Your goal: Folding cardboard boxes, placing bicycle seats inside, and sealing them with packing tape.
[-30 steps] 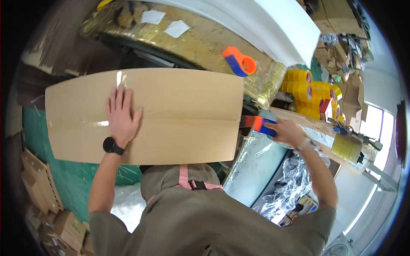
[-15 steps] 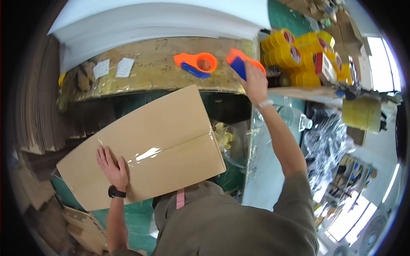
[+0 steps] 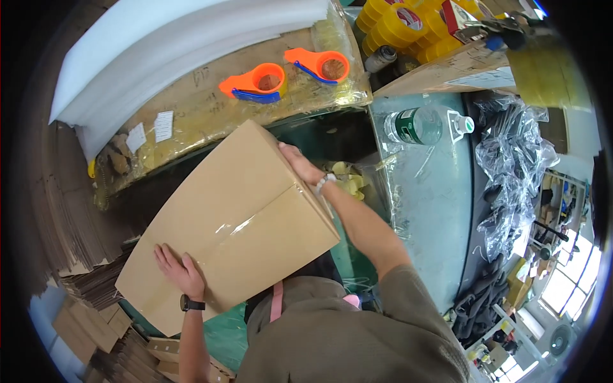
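Observation:
A large brown cardboard box (image 3: 217, 185), taped along its seam, lies in front of my body. My left hand (image 3: 182, 274) rests flat on its top near the left end, fingers spread. Against the box's right end lies my right hand (image 3: 300, 166), with its fingers stretched along the side near the far corner; part of them is hidden by the box edge. Beyond the box, on the tape-covered ledge, sit two orange-and-blue tape dispensers, a left tape dispenser (image 3: 248, 84) and a right tape dispenser (image 3: 319, 66). Neither hand touches them.
White foam sheets (image 3: 172, 51) are stacked on the ledge, near two paper slips (image 3: 163, 126). Yellow tape rolls (image 3: 399, 27) stand at the far right. A clear plastic bottle (image 3: 418, 124) lies on the right-hand table (image 3: 434, 191). Flat cardboard stacks (image 3: 70, 210) line the left.
My right hand has let go of the right tape dispenser, now on the ledge, and come down to the box's right end. The box sits more slanted in view. My left hand stays on it.

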Demonstrator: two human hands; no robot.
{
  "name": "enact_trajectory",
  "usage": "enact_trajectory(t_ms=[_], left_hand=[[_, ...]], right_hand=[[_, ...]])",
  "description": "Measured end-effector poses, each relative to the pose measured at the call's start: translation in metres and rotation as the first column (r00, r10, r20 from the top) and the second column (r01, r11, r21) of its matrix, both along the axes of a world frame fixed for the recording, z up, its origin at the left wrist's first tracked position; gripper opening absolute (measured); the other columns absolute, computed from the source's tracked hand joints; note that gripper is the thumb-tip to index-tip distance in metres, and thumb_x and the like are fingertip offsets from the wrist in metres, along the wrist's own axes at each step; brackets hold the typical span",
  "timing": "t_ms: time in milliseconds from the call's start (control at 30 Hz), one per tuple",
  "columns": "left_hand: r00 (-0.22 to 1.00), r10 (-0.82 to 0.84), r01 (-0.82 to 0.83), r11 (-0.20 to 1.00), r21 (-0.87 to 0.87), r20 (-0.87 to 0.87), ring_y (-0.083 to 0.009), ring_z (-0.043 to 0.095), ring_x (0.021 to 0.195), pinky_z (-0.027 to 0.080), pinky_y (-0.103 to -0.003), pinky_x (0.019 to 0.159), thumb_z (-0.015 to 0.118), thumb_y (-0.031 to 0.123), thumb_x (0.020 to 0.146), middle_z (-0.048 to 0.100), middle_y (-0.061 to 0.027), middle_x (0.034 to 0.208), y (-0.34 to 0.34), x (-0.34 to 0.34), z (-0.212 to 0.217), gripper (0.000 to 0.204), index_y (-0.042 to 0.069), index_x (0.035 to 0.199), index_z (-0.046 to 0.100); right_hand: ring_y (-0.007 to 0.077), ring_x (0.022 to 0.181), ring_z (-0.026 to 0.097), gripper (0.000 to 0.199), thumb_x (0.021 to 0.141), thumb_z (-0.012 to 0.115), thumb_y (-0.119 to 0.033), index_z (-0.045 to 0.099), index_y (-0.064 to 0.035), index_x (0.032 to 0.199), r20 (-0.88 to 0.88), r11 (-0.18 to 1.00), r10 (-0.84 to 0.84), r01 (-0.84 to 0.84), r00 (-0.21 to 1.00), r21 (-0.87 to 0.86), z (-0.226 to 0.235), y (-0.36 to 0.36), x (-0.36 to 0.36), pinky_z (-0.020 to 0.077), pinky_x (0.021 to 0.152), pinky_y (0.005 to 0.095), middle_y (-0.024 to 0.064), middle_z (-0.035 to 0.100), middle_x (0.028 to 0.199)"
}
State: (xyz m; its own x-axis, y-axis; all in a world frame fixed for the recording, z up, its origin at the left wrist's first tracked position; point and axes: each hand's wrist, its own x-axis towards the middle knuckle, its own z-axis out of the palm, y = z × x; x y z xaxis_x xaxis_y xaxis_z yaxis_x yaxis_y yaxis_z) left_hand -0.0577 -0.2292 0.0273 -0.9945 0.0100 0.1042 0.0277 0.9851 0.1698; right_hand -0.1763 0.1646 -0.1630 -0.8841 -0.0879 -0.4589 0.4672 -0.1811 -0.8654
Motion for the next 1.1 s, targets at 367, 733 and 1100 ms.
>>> enact_trajectory(t_ms=[367,733,1100], left_hand=[[0.696,0.715,-0.690,0.692,0.213,-0.071,-0.0360,0.045,0.131,0.033,-0.040,0.112,0.055,0.038,0.098,0.049,-0.0239,0.141,-0.328,0.104,0.030,0.065,-0.011,0.139,0.042],[0.777,0.598,-0.508,0.408,0.758,0.199,-0.0259,0.050,0.124,0.036,-0.034,0.106,0.041,0.049,0.103,0.054,-0.0207,0.137,-0.372,0.216,0.005,0.069,-0.012,0.134,0.048],[0.854,0.334,-0.184,-0.522,0.833,0.398,-0.0278,0.038,0.136,0.031,-0.045,0.111,0.031,0.063,0.100,0.036,-0.0096,0.153,-0.405,0.339,-0.088,0.076,0.007,0.151,0.030]], right_hand=[[0.0317,0.117,0.060,0.062,0.097,0.051,-0.049,0.056,0.0048,0.127,-0.102,0.829,0.077,-0.007,0.992,0.559,0.185,0.013,0.089,0.0450,0.099,0.0379,0.0229,0.064,0.122],[0.0424,0.097,0.062,0.056,0.097,0.046,-0.048,0.062,0.0045,0.104,-0.226,0.289,-0.376,0.345,0.899,0.893,0.286,-0.025,0.242,0.0469,0.085,0.0439,0.0296,0.065,0.101],[0.0206,0.091,0.063,0.067,0.101,0.036,-0.056,0.061,0.0039,0.117,-0.338,0.364,-0.834,0.895,0.436,0.258,0.096,0.029,0.443,0.0499,0.081,0.0333,0.0112,0.068,0.099]])
